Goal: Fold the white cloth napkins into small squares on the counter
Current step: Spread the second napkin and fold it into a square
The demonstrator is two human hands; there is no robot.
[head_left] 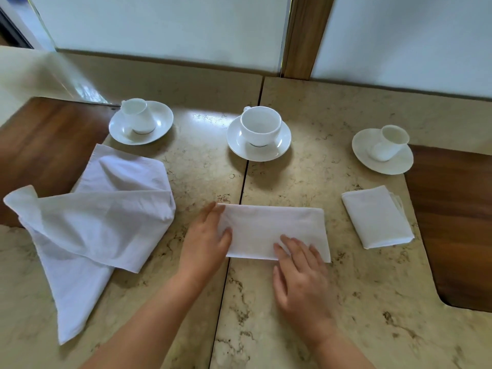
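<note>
- Head view: beige marbled counter (306, 182) filling the frame, with a dark seam running top to bottom through the centre.
- Centre, low: white napkin folded to a long rectangle (277, 231), lying flat across the seam.
- Left hand (206, 242) at the rectangle's left end, fingers together and flat, tips resting on the cloth edge; pinching nothing.
- Right hand (299, 272) on the rectangle's lower edge, fingers slightly spread, pressed palm-down; gripping nothing.
- Right of centre: finished small folded square (378, 217), well apart from both hands.
- Left of frame: loose, rumpled unfolded napkins (93, 222) in a heap, partly over a wooden inset (48, 145).
- Upper part: three white cups on saucers in a row: left cup (138, 115), middle cup (261, 125), right cup (390, 142).
</note>
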